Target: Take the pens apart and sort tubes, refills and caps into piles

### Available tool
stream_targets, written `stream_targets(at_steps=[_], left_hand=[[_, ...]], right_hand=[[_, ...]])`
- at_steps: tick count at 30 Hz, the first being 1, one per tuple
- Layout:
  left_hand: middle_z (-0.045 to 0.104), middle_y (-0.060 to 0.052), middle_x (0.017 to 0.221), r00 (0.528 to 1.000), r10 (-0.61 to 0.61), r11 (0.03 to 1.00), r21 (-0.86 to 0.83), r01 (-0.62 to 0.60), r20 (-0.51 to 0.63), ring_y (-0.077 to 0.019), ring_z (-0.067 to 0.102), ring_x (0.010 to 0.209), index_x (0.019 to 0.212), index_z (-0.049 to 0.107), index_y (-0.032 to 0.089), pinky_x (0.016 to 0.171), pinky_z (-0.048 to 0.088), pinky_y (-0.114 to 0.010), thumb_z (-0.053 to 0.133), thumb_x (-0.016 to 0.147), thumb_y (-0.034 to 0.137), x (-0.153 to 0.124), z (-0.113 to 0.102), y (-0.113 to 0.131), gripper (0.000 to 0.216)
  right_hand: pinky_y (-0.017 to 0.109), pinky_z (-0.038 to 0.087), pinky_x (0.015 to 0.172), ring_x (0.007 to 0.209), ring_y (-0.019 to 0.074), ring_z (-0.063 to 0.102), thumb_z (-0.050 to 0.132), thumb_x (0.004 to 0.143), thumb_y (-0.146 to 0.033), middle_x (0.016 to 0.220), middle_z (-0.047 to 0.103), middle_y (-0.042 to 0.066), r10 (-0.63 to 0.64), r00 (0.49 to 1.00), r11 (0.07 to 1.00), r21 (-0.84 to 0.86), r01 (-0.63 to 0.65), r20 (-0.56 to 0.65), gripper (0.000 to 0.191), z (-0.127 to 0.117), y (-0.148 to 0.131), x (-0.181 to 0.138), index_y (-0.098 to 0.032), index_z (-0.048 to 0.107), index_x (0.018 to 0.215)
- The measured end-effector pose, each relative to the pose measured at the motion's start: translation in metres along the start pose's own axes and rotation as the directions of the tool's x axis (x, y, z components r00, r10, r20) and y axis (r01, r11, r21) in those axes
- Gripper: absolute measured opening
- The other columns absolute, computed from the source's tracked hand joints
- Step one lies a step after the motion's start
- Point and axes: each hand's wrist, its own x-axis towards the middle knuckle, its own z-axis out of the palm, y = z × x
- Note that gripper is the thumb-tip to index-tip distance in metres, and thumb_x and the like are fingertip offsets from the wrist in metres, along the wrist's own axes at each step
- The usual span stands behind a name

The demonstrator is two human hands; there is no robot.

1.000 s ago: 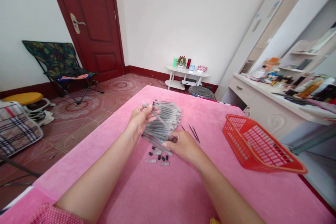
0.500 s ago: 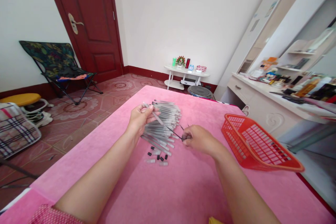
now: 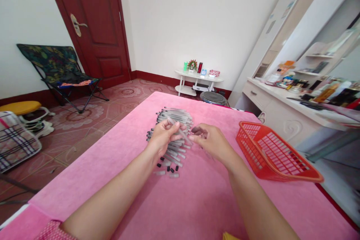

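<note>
My left hand [image 3: 165, 135] is closed round a frosted, see-through pen barrel [image 3: 184, 135], which slants down toward the right. At its lower end are the pinched fingers of my right hand [image 3: 209, 138]. A blurred thin streak shows below that hand; what the fingers grip is hidden. Under and behind my left hand lies a pile of pens [image 3: 177, 114] with clear barrels and dark ends. Several small black plugs [image 3: 172, 170] and clear caps [image 3: 174, 175] are scattered on the pink cloth [image 3: 168, 210] in front of the pile.
A red plastic basket [image 3: 278, 153] stands at the right of the table. Beyond it is a white dresser [image 3: 270, 101] with bottles. A round dark-topped stool [image 3: 213, 98] stands past the far edge. Something yellow [image 3: 230, 236] lies at the near edge.
My hands have come closer together, the left moving right and slightly down. The dark pen refill that stretched between barrel and right hand no longer shows there.
</note>
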Motion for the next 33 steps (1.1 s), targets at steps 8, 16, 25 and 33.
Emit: stream_targets(at_steps=[8, 16, 25, 33], left_hand=[[0.065, -0.007, 0.095, 0.994, -0.009, 0.965, 0.261, -0.019, 0.108, -0.0177, 0.064, 0.079, 0.090, 0.058, 0.017, 0.062, 0.054, -0.029, 0.068, 0.069, 0.034, -0.009, 0.011, -0.004, 0.029], [0.065, -0.001, 0.057, 0.948, 0.036, 0.326, 0.893, -0.309, 0.315, -0.0151, 0.056, 0.052, 0.058, 0.069, 0.024, 0.053, 0.040, -0.022, 0.069, 0.054, 0.012, 0.011, -0.040, 0.025, 0.012], [0.068, 0.001, 0.071, 0.937, -0.284, -0.188, 0.946, -0.262, 0.203, -0.0170, 0.061, 0.065, 0.074, 0.071, 0.027, 0.058, 0.040, -0.023, 0.068, 0.049, 0.013, 0.003, -0.041, 0.036, 0.029], [0.071, -0.006, 0.078, 0.927, -0.313, -0.328, 0.893, -0.309, 0.206, -0.0272, 0.064, 0.077, 0.071, 0.072, 0.025, 0.064, 0.045, -0.033, 0.070, 0.049, 0.012, -0.004, -0.021, 0.028, 0.026]], right_hand=[[0.025, 0.039, 0.058, 0.068, 0.0174, 0.059, 0.062, 0.070, -0.022, 0.077, 0.068, 0.003, -0.012, 0.998, 0.977, -0.212, -0.002, -0.064, 0.019, -0.005, -0.006, -0.001, -0.022, 0.067, 0.089], [0.032, 0.036, 0.055, 0.071, 0.0260, 0.060, 0.057, 0.070, -0.037, 0.082, 0.067, 0.013, 0.396, 0.786, 0.561, -0.553, -0.616, -0.474, 0.025, -0.129, 0.044, -0.021, -0.022, 0.070, 0.086], [0.036, 0.040, 0.058, 0.081, 0.0310, 0.062, 0.058, 0.065, -0.042, 0.094, 0.066, 0.014, 0.629, 0.619, 0.414, -0.471, -0.779, -0.470, 0.033, -0.138, 0.085, -0.029, -0.025, 0.070, 0.091], [0.034, 0.043, 0.068, 0.087, 0.0272, 0.062, 0.055, 0.073, -0.041, 0.091, 0.068, 0.010, 0.276, 0.817, 0.668, -0.511, -0.541, -0.506, 0.031, -0.108, 0.046, -0.012, -0.021, 0.070, 0.092]])
